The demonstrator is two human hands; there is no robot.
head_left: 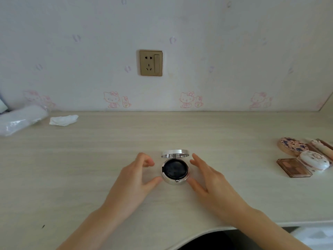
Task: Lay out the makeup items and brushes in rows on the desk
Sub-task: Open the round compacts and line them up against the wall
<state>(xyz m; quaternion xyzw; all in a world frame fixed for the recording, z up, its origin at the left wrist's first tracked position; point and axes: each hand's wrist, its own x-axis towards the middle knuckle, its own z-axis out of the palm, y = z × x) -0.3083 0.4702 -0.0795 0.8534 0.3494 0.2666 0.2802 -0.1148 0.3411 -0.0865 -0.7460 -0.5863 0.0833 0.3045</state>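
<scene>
An open round compact is seen standing in the middle of the worktop, its silver lid raised at the back and a dark puff showing inside. It is flanked by both hands. The left hand is held spread in a loose curve, its thumb touching the compact's near left edge while the fingers stand clear of it. The right hand is likewise spread, fingers nearly straight, the thumb against the near right edge. Nothing is pinched or gripped by either.

The step in hand appears to be the placing or squaring of this first item, which would start a row. The rest of the makeup remains heaped at the far right: a patterned round case, a white round compact, a brown palette and some slim pieces behind them.

Next, the lid would probably need closing, and the heap must be reached for so that a piece can be set beside the compact.
</scene>
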